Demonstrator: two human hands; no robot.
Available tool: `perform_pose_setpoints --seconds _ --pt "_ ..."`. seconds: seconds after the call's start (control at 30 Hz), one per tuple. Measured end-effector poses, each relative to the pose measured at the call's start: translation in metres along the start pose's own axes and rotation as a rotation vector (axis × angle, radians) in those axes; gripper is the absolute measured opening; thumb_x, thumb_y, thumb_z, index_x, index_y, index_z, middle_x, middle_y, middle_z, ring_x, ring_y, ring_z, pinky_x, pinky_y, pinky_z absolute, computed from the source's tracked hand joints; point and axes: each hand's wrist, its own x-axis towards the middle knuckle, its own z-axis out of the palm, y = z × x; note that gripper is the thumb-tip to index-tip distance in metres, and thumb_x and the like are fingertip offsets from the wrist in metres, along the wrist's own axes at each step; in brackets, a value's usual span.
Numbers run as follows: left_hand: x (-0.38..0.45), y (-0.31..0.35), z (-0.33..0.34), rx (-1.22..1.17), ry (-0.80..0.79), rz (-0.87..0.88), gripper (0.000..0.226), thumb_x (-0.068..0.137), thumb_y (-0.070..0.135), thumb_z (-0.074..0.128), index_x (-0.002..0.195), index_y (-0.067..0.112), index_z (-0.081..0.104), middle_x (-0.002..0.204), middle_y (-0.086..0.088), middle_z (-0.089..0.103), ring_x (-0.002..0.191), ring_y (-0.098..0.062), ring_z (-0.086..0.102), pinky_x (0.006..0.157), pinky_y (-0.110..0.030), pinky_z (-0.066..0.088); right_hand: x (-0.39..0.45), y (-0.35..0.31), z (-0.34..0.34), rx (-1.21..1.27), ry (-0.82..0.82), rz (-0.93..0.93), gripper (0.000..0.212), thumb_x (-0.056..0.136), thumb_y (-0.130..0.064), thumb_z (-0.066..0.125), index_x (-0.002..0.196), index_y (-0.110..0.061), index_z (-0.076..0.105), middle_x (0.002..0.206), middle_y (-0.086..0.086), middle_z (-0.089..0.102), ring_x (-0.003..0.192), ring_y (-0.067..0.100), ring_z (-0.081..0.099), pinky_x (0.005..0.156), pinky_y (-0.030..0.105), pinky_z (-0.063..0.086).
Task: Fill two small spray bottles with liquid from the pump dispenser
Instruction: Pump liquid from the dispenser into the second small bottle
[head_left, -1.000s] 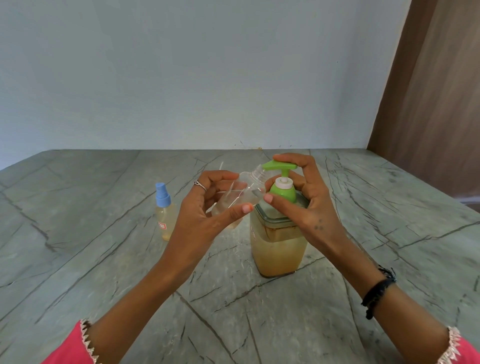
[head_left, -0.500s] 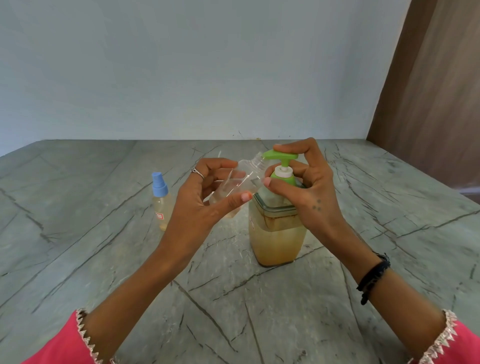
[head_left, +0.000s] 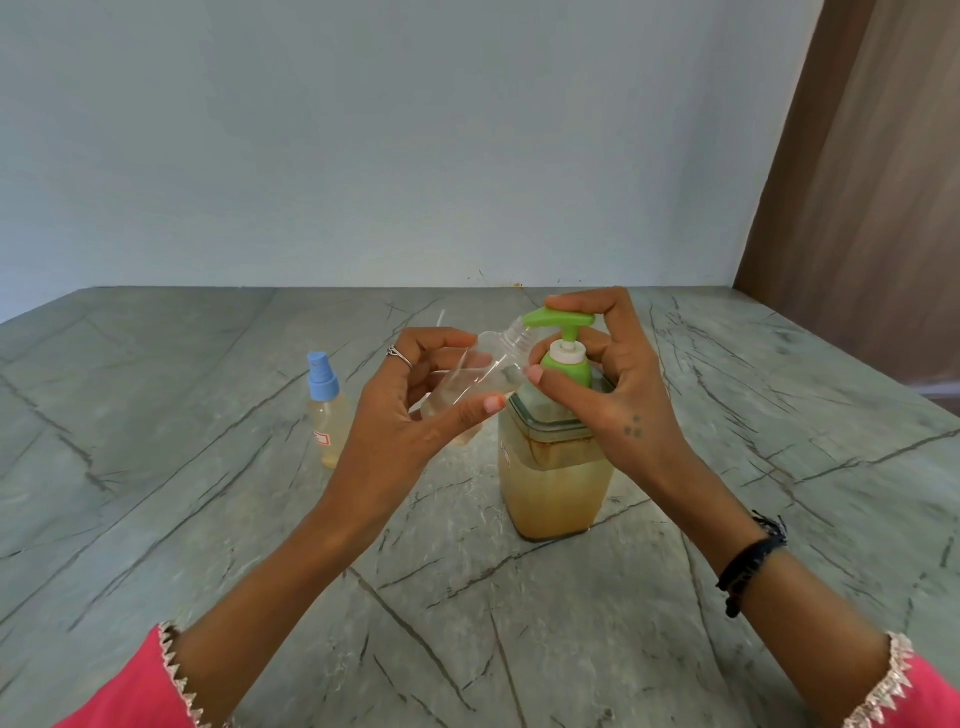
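At frame centre, the left hand (head_left: 415, 410) grips the tilted open spray bottle (head_left: 480, 376), neck under the nozzle of the pump dispenser (head_left: 553, 457), whose green head the right hand (head_left: 618, 384) grasps; a capped bottle (head_left: 324, 410) stands at left on the bench (head_left: 156, 519).

Just one view here, a wide-angle head cam worn by the person, looking forward and tilted down over the desk (head_left: 208, 519). It sits close in: both forearms come up from the near bottom corners, and the left hand (head_left: 410, 410) and right hand (head_left: 613, 384) meet around the middle of the picture. The desk runs away to the far wall (head_left: 363, 156), which fills the top half. A brown panel (head_left: 872, 208) cuts in at the far right.
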Motion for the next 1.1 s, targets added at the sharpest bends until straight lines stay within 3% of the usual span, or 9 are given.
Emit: perform_pose_setpoints --seconds 0.13,0.27,0.33,0.43,0.5,0.87,1.1 --pt "0.0001 -0.0001 -0.0004 -0.001 0.004 0.003 0.040 0.063 0.028 0.069 0.101 0.030 0.055 0.092 0.027 0.066 0.095 0.003 0.062 0.069 -0.011 0.050 -0.0001 0.0005 -0.0020 -0.011 -0.023 -0.024 0.035 0.080 -0.005 0.067 0.111 0.001 0.053 0.091 -0.030 0.063 0.083 -0.007 0.062 0.076 0.012 0.048" --pt "0.0004 -0.0004 -0.0009 -0.001 0.011 0.008 0.040 0.063 0.028 0.069 0.100 0.030 0.055 0.092 0.023 0.067 0.095 0.003 0.062 0.069 -0.011 0.050 -0.0003 0.0000 -0.0032 -0.027 -0.044 -0.029 0.028 0.082 0.001 0.066 0.107 0.008 0.056 0.097 -0.042 0.057 0.087 -0.013 0.059 0.079 0.008 0.046" --pt "0.0007 0.0001 -0.0012 0.000 0.013 0.009 0.040 0.063 0.029 0.069 0.100 0.030 0.054 0.092 0.024 0.067 0.096 0.003 0.062 0.070 -0.011 0.051 -0.0002 -0.0008 -0.0022 -0.037 -0.031 -0.028 0.029 0.081 -0.004 0.066 0.108 0.003 0.057 0.096 -0.037 0.060 0.088 -0.010 0.060 0.082 0.010 0.047" --pt "0.0007 0.0011 -0.0017 0.000 0.017 0.009 0.041 0.063 0.029 0.069 0.101 0.030 0.054 0.094 0.019 0.067 0.096 0.002 0.062 0.072 -0.012 0.052 0.0003 -0.0044 -0.0007 -0.030 -0.007 -0.013 0.037 0.079 -0.012 0.068 0.108 -0.027 0.051 0.086 -0.017 0.069 0.086 0.001 0.065 0.085 0.021 0.050" --pt "0.0009 0.0015 -0.0018 0.000 0.014 0.009 0.041 0.062 0.029 0.069 0.100 0.030 0.054 0.092 0.021 0.067 0.095 0.003 0.062 0.070 -0.012 0.051 0.0015 -0.0040 -0.0004 -0.034 -0.001 -0.018 0.038 0.079 -0.012 0.069 0.105 -0.032 0.050 0.084 -0.012 0.069 0.086 0.007 0.066 0.085 0.026 0.051" --pt "0.0006 0.0038 -0.0007 0.018 0.000 0.008 0.039 0.061 0.029 0.068 0.097 0.032 0.053 0.087 0.034 0.063 0.091 0.011 0.060 0.064 -0.006 0.047 0.0035 -0.0011 0.0006 0.018 0.041 0.000 0.035 0.075 -0.007 0.070 0.089 -0.033 0.052 0.076 -0.005 0.072 0.075 0.014 0.068 0.075 0.024 0.054" --pt "0.0013 0.0004 -0.0029 0.018 0.008 0.003 0.041 0.062 0.031 0.069 0.100 0.032 0.054 0.092 0.023 0.067 0.096 0.001 0.063 0.071 -0.013 0.052 0.0031 -0.0028 0.0007 -0.019 0.013 -0.029 0.039 0.077 -0.004 0.069 0.097 -0.032 0.050 0.079 -0.011 0.069 0.079 0.002 0.066 0.075 0.013 0.049"
